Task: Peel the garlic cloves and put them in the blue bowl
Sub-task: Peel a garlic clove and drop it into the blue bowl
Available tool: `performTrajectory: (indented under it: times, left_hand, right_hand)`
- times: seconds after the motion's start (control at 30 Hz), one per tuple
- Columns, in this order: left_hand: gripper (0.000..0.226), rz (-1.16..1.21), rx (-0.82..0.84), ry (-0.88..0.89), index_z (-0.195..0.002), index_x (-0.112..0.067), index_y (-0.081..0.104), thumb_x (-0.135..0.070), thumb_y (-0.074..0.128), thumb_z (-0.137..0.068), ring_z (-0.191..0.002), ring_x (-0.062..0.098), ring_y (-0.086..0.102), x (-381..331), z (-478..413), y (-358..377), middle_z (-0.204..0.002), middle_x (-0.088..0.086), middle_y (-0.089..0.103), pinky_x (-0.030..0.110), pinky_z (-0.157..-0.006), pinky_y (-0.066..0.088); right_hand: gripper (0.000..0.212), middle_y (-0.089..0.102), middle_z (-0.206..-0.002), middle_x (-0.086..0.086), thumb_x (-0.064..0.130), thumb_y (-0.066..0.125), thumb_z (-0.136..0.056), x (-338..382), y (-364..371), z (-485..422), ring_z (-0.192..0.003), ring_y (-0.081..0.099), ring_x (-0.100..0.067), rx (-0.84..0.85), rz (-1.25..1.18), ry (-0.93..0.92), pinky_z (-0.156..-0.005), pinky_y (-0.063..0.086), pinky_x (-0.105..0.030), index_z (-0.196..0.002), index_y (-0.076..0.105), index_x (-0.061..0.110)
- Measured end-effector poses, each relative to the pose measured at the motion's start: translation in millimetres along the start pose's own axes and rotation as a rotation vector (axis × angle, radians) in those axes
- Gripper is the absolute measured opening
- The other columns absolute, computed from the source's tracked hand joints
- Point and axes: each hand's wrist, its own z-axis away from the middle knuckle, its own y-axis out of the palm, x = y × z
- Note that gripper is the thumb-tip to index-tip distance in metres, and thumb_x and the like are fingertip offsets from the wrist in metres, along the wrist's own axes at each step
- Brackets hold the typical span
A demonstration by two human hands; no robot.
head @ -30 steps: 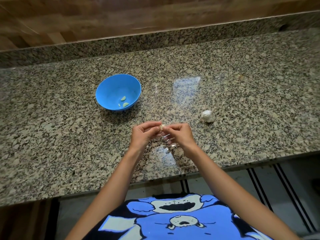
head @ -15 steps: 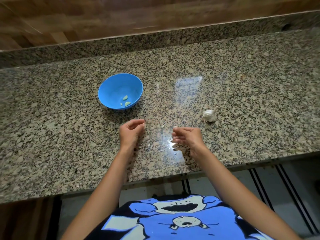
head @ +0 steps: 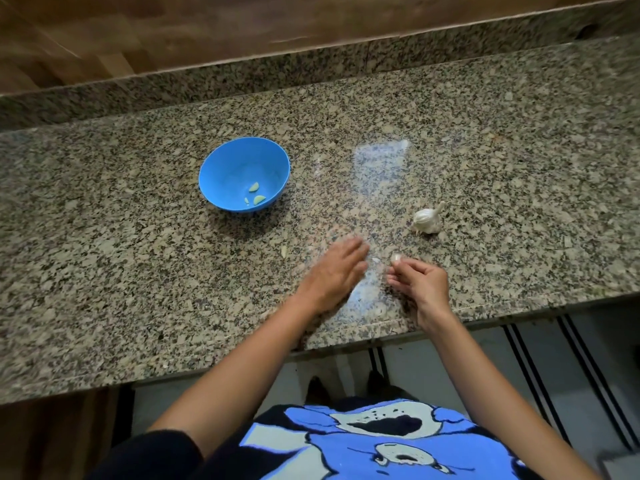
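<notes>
A few peeled cloves (head: 255, 195) lie in the blue bowl (head: 221, 168), while the garlic bulb (head: 427, 220) waits near the right hand (head: 420, 284), so plenty seems left. That hand pinches a small pale piece (head: 396, 259), clove or skin I cannot tell; the left hand (head: 334, 271) hovers flat and empty, blurred, over the granite counter (head: 104, 271).

Bare forearms, blue printed T-shirt (head: 381, 445).
Short black sleeve at the left upper arm; shirt front bright blue with a cartoon print in pale grey-white patches, outlined in black; no rings or watch seen on either wrist.
</notes>
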Motion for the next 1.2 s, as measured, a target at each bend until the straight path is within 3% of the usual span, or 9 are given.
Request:
performTrajectory:
  times: [0.2,0.43,0.53,0.73,0.83,0.9,0.97,1.07,1.2]
  left_hand:
    - [0.042,-0.137,0.077,0.39,-0.136,-0.02,0.05,-0.032,0.04,-0.097,-0.134,0.025,0.039,17,24,-3,-0.146,0.01,0.041,0.035,-0.111,0.03]
    - [0.056,-0.191,0.095,0.355,-0.139,-0.022,0.044,0.003,0.05,-0.089,-0.135,0.019,0.038,72,87,-36,-0.146,0.002,0.041,0.035,-0.11,0.031]
    - [0.045,-0.267,-0.051,0.365,-0.119,-0.01,0.064,0.002,0.069,-0.076,-0.11,0.025,0.062,83,111,-43,-0.121,0.01,0.064,0.036,-0.096,0.045]
    - [0.026,-0.341,-0.185,0.306,-0.089,-0.004,0.069,0.006,0.076,-0.066,-0.074,0.021,0.069,74,113,-34,-0.088,0.01,0.07,0.03,-0.06,0.06]
    - [0.006,-0.1,-0.25,-0.079,-0.085,-0.004,0.068,0.0,0.064,-0.084,-0.065,0.018,0.064,47,103,-39,-0.08,0.007,0.067,0.027,-0.056,0.057]
    - [0.009,0.38,-0.279,-0.545,-0.089,-0.009,0.07,-0.005,0.062,-0.086,-0.068,0.015,0.066,29,94,-49,-0.082,0.004,0.069,0.02,-0.058,0.055]
    - [0.011,0.952,-0.21,-0.758,-0.09,-0.006,0.071,-0.002,0.065,-0.083,-0.077,0.02,0.07,12,84,-59,-0.089,0.01,0.072,0.021,-0.065,0.056]
    - [0.014,1.144,-0.123,-0.649,-0.092,-0.002,0.072,0.003,0.067,-0.08,-0.088,0.025,0.07,-20,72,-65,-0.092,0.012,0.072,0.028,-0.08,0.057]
    - [0.016,0.844,-0.182,-0.367,-0.093,-0.009,0.073,-0.001,0.07,-0.08,-0.085,0.015,0.07,-59,56,-54,-0.091,0.005,0.073,0.026,-0.079,0.057]
  right_hand:
    - [0.01,0.068,-0.068,-0.008,0.004,0.063,-0.085,-6,2,7,-0.053,0.065,-0.01,-0.032,0.018,-0.04,-0.051,0.052,-0.015,-0.078,0.066,0.009]
    - [0.007,0.066,-0.065,-0.007,0.002,0.062,-0.085,-14,22,18,-0.051,0.063,-0.011,0.033,0.019,-0.051,-0.05,0.053,-0.016,-0.08,0.067,0.003]
    - [0.005,0.066,-0.069,-0.01,0.003,0.062,-0.085,-21,34,22,-0.052,0.063,-0.011,0.045,0.044,-0.039,-0.051,0.054,-0.017,-0.085,0.067,-0.001]
    - [0.019,0.067,-0.08,-0.013,0.0,0.062,-0.084,-23,53,28,-0.065,0.064,-0.019,0.063,0.078,-0.042,-0.059,0.056,-0.02,-0.103,0.062,0.004]
    - [0.017,0.067,-0.081,-0.012,0.003,0.059,-0.087,-24,55,28,-0.066,0.064,-0.018,0.116,0.142,-0.044,-0.062,0.057,-0.023,-0.103,0.064,0.007]
    - [0.014,0.064,-0.079,-0.012,0.006,0.056,-0.089,-23,56,30,-0.064,0.062,-0.017,0.172,0.125,0.017,-0.063,0.057,-0.025,-0.099,0.065,0.002]
    - [0.016,0.061,-0.079,-0.013,0.006,0.051,-0.091,-22,56,30,-0.066,0.061,-0.018,0.192,0.036,0.101,-0.071,0.056,-0.031,-0.094,0.063,-0.003]
    - [0.016,0.057,-0.082,-0.016,-0.001,0.041,-0.091,-16,54,30,-0.078,0.061,-0.025,0.154,-0.255,0.224,-0.078,0.054,-0.038,-0.082,0.053,0.0]
    - [0.016,0.054,-0.099,-0.021,0.011,0.035,-0.089,-14,40,21,-0.087,0.056,-0.025,0.142,-0.562,0.361,-0.072,0.055,-0.034,-0.084,0.048,0.004]
